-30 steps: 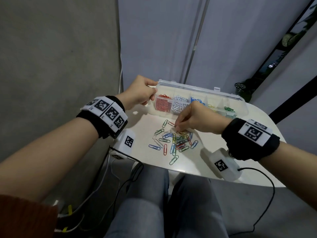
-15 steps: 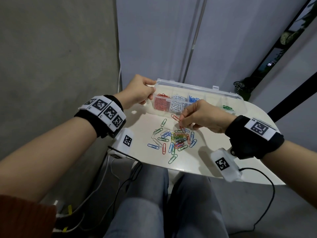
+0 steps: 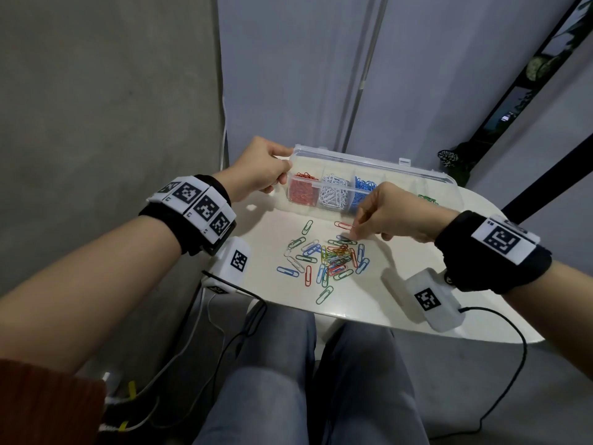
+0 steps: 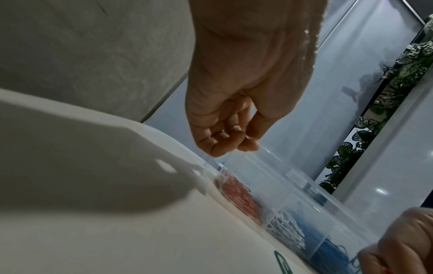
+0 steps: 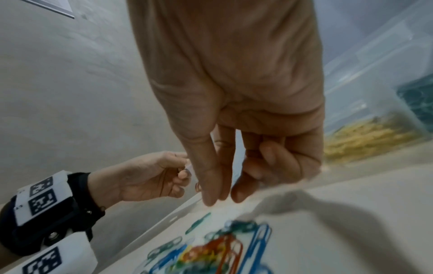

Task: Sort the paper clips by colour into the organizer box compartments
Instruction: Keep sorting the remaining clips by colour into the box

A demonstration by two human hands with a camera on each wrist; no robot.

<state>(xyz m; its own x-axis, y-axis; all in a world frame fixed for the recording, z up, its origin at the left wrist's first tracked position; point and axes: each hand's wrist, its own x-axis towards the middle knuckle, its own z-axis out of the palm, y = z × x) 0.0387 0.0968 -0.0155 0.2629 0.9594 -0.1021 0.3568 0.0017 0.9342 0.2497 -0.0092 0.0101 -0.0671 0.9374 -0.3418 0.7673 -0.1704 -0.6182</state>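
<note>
A clear organizer box (image 3: pixel 362 159) stands open at the table's far side, holding red (image 3: pixel 300 195), white (image 3: pixel 333 197) and blue clips (image 3: pixel 364 191); yellow clips (image 5: pixel 365 137) and green clips (image 3: pixel 426 199) lie further right. My left hand (image 3: pixel 284 167) grips the box's left end, thumb on top (image 4: pixel 248 144). A mixed pile of paper clips (image 3: pixel 333 258) lies in front of the box. Just above the pile's far edge, my right hand (image 3: pixel 354 231) pinches the end of a red clip (image 3: pixel 343 224) between thumb and forefinger (image 5: pixel 211 196).
The white table's (image 3: pixel 385 316) near edge curves just behind the pile, with my knees below it. Wrist camera modules (image 3: pixel 237 261) (image 3: pixel 430 298) hang close to the tabletop, trailing cables. A grey wall stands on the left and a plant (image 3: pixel 452 159) at the back right.
My right hand came up out of the pile and moved toward the box, drawing one red clip rightward with it. The left hand stayed on the box end.
</note>
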